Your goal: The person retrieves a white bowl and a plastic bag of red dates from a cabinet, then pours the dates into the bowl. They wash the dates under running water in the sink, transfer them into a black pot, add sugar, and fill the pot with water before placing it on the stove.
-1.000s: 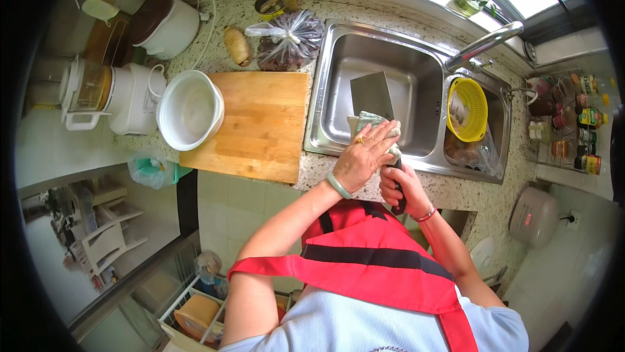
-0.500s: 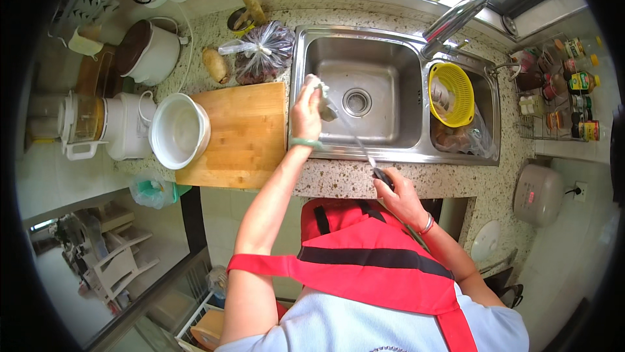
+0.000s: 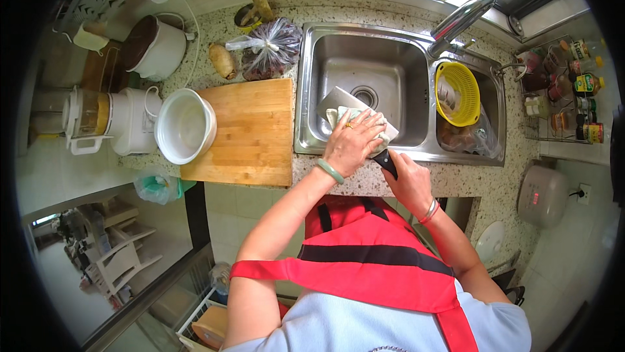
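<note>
A kitchen knife with a broad metal blade (image 3: 337, 99) and a black handle reaches over the near edge of the left sink basin (image 3: 303, 85). My right hand (image 3: 410, 181) is closed round its handle, over the counter's front edge. My left hand (image 3: 355, 138) lies on a pale cloth (image 3: 390, 132), pressing it against the blade with fingers stretched across it. The cloth and fingers hide the blade's middle part; its broad end shows beyond them, above the basin.
Left of the sink lies a wooden cutting board (image 3: 254, 134), beside a white bowl (image 3: 209, 136). A tied plastic bag (image 3: 273, 46) and a brownish root vegetable (image 3: 222, 61) sit behind it. The right basin holds a yellow basket (image 3: 463, 114). The faucet (image 3: 462, 21) arches behind the sink.
My left hand has moved right and down along the blade, with the cloth, and now lies flatter on it. The blade's broad end has come into sight. My right hand has shifted slightly right.
</note>
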{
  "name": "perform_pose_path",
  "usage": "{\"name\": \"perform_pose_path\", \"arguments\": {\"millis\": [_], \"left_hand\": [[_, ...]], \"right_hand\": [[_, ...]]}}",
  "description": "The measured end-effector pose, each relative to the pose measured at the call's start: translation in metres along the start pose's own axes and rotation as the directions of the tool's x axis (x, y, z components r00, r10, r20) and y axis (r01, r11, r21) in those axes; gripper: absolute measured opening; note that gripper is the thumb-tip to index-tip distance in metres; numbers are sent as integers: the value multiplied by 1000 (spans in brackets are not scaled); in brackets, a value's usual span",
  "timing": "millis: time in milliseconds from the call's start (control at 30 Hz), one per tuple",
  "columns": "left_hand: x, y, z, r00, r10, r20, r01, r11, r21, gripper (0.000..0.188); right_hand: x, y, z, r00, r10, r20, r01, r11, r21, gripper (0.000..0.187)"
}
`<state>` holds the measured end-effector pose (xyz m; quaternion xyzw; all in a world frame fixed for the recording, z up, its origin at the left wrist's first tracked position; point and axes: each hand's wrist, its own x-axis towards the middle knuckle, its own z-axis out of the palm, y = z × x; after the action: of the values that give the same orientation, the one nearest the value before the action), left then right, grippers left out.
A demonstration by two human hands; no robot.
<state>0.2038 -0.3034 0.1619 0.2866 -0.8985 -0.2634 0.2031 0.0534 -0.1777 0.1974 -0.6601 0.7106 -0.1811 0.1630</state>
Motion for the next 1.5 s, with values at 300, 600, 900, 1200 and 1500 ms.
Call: {"name": "perform_pose_path", "arguments": {"millis": [300, 600, 900, 1200, 1500], "left_hand": [[-37, -72, -26, 714, -700, -24, 646, 672, -361, 28], [-102, -27, 63, 994, -42, -104, 47, 998, 43, 28], [-100, -7, 6, 919, -148, 365, 160, 987, -4, 42], [-71, -121, -109, 716, -659, 232, 655, 517, -551, 20], [16, -242, -111, 492, -852, -178, 468, 431, -771, 63]], "right_hand": [[-14, -4, -2, 996, -63, 64, 61, 998, 28, 42], [73, -21, 45, 979, -204, -3, 204, 976, 81, 41], [135, -75, 139, 866, -470, 170, 468, 882, 54, 42], [149, -89, 212, 855, -511, 86, 515, 857, -31, 31], [160, -119, 165, 923, -365, 120, 326, 910, 257, 33]]}}
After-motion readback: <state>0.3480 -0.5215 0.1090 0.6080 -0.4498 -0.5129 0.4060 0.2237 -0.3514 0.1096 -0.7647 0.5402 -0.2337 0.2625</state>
